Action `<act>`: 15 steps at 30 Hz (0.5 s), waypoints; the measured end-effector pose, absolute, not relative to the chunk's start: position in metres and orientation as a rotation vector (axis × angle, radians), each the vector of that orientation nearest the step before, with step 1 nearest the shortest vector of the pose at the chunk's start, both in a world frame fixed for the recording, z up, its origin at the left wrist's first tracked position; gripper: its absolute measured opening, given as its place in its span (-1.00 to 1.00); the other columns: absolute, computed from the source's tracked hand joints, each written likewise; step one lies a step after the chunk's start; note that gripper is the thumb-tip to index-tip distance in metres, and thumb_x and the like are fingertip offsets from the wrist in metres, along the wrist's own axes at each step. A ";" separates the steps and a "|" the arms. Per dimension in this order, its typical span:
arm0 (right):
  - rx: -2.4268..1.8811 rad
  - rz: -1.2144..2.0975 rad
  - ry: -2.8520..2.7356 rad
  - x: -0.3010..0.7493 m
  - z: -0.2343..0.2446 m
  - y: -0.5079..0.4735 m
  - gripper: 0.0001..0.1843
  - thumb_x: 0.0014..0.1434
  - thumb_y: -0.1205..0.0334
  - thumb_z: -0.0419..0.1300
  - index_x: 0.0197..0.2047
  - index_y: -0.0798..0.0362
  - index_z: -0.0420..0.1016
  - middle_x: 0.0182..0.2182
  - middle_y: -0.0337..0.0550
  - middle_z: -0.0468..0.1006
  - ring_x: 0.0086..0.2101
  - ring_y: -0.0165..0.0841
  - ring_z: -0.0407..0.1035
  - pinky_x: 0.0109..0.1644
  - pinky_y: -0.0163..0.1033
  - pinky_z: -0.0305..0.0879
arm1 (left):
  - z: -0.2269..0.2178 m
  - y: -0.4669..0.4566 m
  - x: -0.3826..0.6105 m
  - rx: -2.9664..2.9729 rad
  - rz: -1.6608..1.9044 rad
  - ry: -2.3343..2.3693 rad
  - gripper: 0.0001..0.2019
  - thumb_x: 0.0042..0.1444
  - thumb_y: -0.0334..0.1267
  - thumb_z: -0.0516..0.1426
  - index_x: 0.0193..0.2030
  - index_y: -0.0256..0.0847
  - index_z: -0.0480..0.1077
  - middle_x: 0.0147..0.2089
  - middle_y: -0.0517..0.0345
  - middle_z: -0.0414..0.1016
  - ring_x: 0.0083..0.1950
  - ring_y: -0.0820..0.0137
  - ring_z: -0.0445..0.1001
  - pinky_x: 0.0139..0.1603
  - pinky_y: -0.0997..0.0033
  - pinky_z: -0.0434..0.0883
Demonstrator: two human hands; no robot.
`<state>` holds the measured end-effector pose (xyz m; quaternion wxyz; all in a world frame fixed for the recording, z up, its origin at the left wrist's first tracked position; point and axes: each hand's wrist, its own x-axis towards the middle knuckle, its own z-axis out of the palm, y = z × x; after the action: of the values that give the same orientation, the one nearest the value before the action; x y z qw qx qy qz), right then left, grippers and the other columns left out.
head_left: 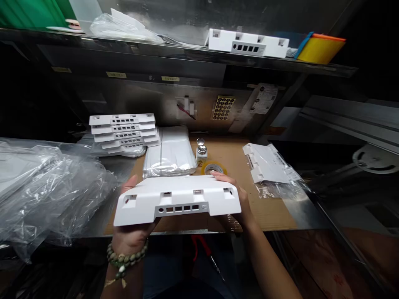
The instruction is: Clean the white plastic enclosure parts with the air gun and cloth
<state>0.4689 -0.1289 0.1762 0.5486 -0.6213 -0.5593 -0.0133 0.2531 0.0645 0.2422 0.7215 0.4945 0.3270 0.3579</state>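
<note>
Between my two hands is a white plastic router housing [183, 189], its edge with a row of port openings facing me. My left hand [131, 236] grips its left end from below, thumb showing at the top. At the other end my right hand [241, 199] is closed round the side, with fingers over the top edge. The housing is held above the front of a cardboard sheet [230, 149]. Just behind it are a roll of yellow tape [214, 167] and a small dispenser bottle [201, 153] with its lid up.
Several stacked white housings [124, 133] stand back left, beside a pile of clear plastic bags [171, 151]. Bagged parts [52, 195] cover the left side. A bagged housing [269, 164] lies right. Overhead, a shelf [174, 52] carries another housing [247, 42] and a yellow container [321, 49].
</note>
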 end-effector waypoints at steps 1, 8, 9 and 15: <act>-1.479 -0.025 -1.319 0.469 0.175 -0.129 -0.48 0.30 0.38 0.26 0.29 -0.09 0.35 0.27 -0.03 0.47 0.26 -0.14 0.38 0.34 0.06 0.37 | 0.246 0.063 0.254 0.861 0.676 0.730 -0.62 0.41 -0.09 -0.01 -0.13 -0.22 0.59 -0.41 0.16 0.69 -0.22 0.13 0.71 -0.12 -0.01 0.66; -1.530 0.088 -1.217 0.467 0.171 -0.132 -0.59 0.33 0.27 0.25 0.22 -0.16 0.44 0.31 -0.14 0.44 0.29 -0.16 0.34 0.43 0.02 0.25 | 0.276 0.047 0.266 0.097 0.481 0.735 -0.49 0.38 0.03 -0.08 0.00 -0.36 0.51 -0.33 -0.07 0.69 -0.28 0.07 0.70 -0.27 0.11 0.67; -1.546 0.108 -1.186 0.467 0.170 -0.132 -0.61 0.33 0.22 0.25 0.21 -0.17 0.47 0.33 -0.16 0.41 0.31 -0.15 0.31 0.45 0.02 0.21 | 0.275 0.046 0.267 0.106 0.485 0.709 -0.49 0.37 0.02 -0.08 0.04 -0.36 0.51 -0.29 -0.09 0.70 -0.23 0.06 0.70 -0.19 0.08 0.67; -1.330 0.570 -0.551 0.467 0.171 -0.131 -0.47 0.36 -0.08 0.18 0.34 -0.16 0.40 0.30 -0.09 0.46 0.27 -0.11 0.36 0.30 0.03 0.41 | 0.225 0.053 0.259 0.381 0.665 0.291 -0.49 0.13 -0.13 0.12 0.20 -0.25 0.48 -0.06 -0.03 0.71 0.20 -0.04 0.55 0.31 -0.14 0.40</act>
<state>0.4667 -0.1315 0.1705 0.7151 -0.6005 -0.2486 0.2573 0.2586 0.0533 0.2245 0.9172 0.1852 0.1413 0.3233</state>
